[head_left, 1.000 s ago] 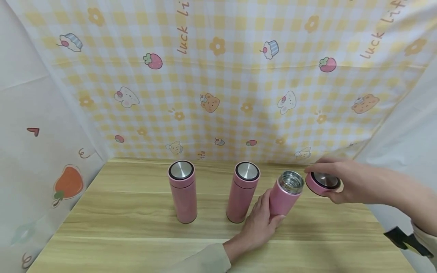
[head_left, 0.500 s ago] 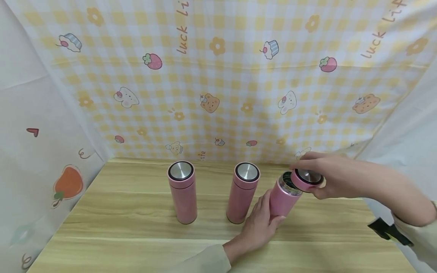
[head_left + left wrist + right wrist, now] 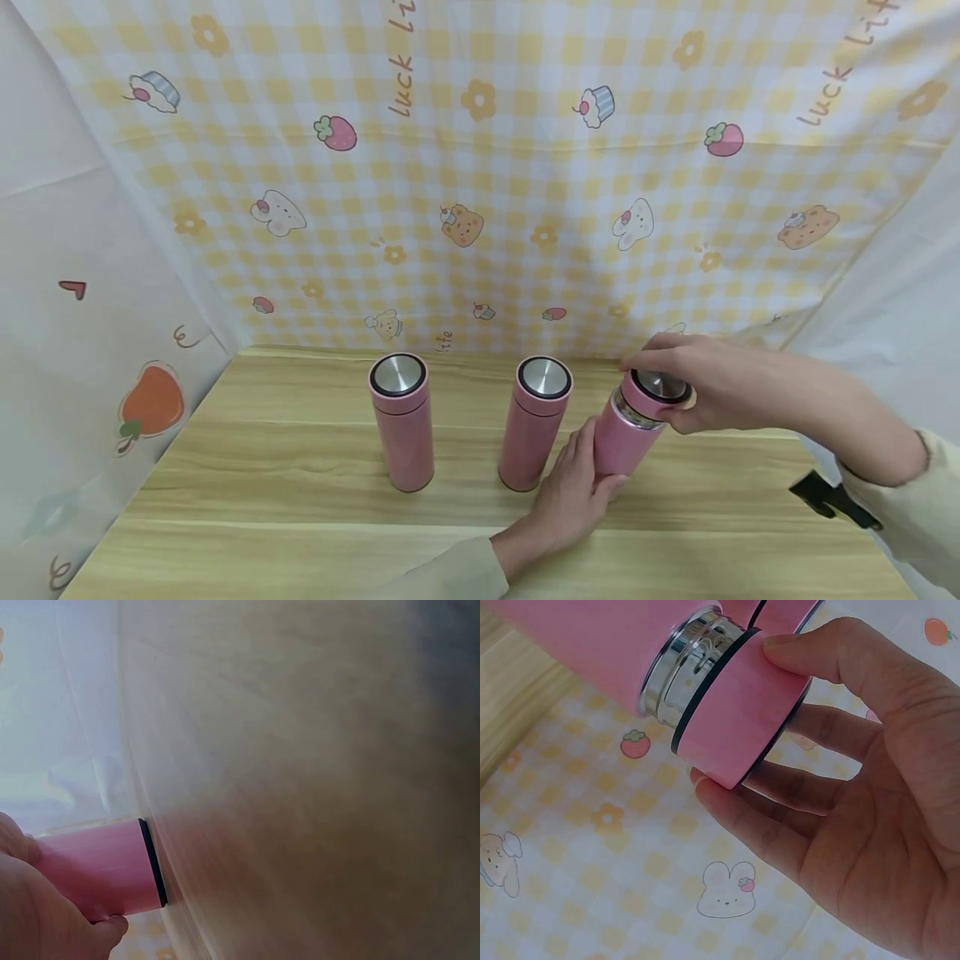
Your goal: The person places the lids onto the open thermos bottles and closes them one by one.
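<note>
My left hand (image 3: 573, 496) grips the lower body of a pink thermos bottle (image 3: 624, 443) at the right of the table. In the left wrist view the dark-edged base of that bottle (image 3: 101, 870) shows beside my thumb and fingers. My right hand (image 3: 720, 379) pinches a pink lid (image 3: 647, 398) with a silver top by its rim. In the right wrist view the lid (image 3: 731, 709) sits over the mouth of the bottle, and a band of the metal neck (image 3: 694, 664) is bare below it.
Two more pink thermoses with lids on stand upright: one just left of my left hand (image 3: 534, 425), another farther left (image 3: 403, 425). A yellow checked cloth (image 3: 480, 167) hangs behind the wooden table (image 3: 300, 483). A white sheet (image 3: 97, 250) hangs at the left.
My right hand has brought the lid leftward from beside the bottle onto its open mouth. My left hand and the bottle have stayed in place.
</note>
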The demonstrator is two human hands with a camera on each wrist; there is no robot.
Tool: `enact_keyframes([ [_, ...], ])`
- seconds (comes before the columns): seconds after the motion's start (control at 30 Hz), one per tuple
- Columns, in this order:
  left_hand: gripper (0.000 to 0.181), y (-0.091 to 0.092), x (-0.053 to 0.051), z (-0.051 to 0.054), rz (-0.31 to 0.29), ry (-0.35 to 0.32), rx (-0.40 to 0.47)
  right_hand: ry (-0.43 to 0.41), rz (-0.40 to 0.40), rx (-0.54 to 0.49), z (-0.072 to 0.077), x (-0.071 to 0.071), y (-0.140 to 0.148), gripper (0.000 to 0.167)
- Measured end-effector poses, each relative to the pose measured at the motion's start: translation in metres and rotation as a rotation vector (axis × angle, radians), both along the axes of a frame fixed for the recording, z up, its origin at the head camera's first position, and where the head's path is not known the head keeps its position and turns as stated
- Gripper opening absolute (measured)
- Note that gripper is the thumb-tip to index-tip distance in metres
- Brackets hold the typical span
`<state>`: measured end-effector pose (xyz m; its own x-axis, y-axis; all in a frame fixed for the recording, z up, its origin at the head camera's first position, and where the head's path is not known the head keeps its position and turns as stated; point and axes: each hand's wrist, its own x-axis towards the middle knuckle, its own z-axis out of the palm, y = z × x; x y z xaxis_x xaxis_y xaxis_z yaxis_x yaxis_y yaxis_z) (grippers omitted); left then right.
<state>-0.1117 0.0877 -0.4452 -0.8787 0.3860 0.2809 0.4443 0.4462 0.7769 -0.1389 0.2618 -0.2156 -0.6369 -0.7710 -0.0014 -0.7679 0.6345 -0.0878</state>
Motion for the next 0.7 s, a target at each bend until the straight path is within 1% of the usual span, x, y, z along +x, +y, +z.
enact_keyframes([
  [0.13, 0.074, 0.0000, 0.0003, 0.0005, -0.002, -0.007, -0.002, 0.005, 0.000, 0.002, -0.0010, -0.0005, -0.0013, 0.053],
  [0.4, 0.074, -0.0004, -0.0001, 0.0032, -0.012, -0.028, -0.004, -0.034, -0.026, 0.022, -0.0028, -0.0004, -0.0044, 0.051],
  [0.57, 0.072, -0.0022, -0.0014, 0.0054, -0.027, -0.042, 0.013, -0.026, 0.001, 0.025, -0.0063, -0.0038, -0.0060, 0.049],
  [0.7, 0.072, -0.0043, -0.0024, 0.0064, -0.040, -0.065, 0.039, -0.033, 0.012, 0.035, -0.0093, -0.0057, -0.0068, 0.051],
])
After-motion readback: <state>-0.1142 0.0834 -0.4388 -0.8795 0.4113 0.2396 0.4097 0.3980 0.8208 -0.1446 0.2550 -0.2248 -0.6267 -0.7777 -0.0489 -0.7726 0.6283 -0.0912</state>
